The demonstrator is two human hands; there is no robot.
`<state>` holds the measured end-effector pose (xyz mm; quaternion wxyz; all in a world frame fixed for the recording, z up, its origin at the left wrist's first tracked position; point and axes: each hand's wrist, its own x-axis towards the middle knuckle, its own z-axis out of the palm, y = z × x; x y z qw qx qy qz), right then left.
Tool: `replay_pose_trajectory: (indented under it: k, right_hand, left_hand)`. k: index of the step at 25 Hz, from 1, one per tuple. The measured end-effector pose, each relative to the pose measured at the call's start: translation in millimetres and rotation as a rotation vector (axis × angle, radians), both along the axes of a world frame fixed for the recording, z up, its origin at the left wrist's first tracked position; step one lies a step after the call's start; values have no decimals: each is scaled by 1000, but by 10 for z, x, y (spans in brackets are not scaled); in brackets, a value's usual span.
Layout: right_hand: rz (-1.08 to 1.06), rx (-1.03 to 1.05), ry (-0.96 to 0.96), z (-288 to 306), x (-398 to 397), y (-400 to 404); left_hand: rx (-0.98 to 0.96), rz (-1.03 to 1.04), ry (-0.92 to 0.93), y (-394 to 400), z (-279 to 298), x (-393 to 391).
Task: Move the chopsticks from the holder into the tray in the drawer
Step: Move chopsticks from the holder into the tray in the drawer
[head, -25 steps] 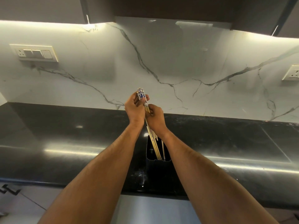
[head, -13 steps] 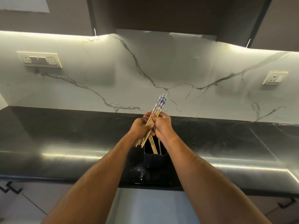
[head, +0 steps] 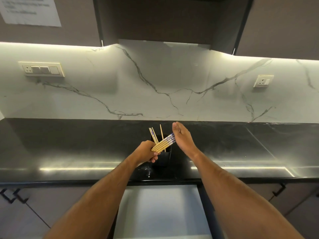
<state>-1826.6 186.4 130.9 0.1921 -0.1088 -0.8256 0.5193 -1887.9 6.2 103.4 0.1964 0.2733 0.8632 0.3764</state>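
Chopsticks: you have a bundle of them in your left hand, fingers curled round the plain ends, the blue-patterned ends slanting up to the right across the mouth of the black holder. A few more chopsticks stand in the holder behind the bundle. Your right hand is flat, fingers straight and together, its palm just beside the patterned tips, perhaps touching them; I cannot tell.

You look to be squaring up the bundle, partway through emptying the holder. Next, either gather the remaining sticks or carry this bundle down to the open drawer below; its tray is too blurred to make out.

The surface is glossy black stone, backed by a white veined marble wall with two socket plates, dark cabinets above.
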Motion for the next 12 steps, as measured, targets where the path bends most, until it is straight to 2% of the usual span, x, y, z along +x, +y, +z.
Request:
replay_pose_trajectory:
  k: [9, 10, 12]
  right_hand:
    - [-25, 4, -77, -318, 348, -137]
    - [-19, 102, -93, -353, 389, -121]
    - [30, 489, -88, -416, 466, -72]
  left_hand:
    - [-105, -42, 51, -98, -141, 296]
    - [-127, -35, 80, -82, -166, 323]
    - [-195, -17, 144, -52, -229, 372]
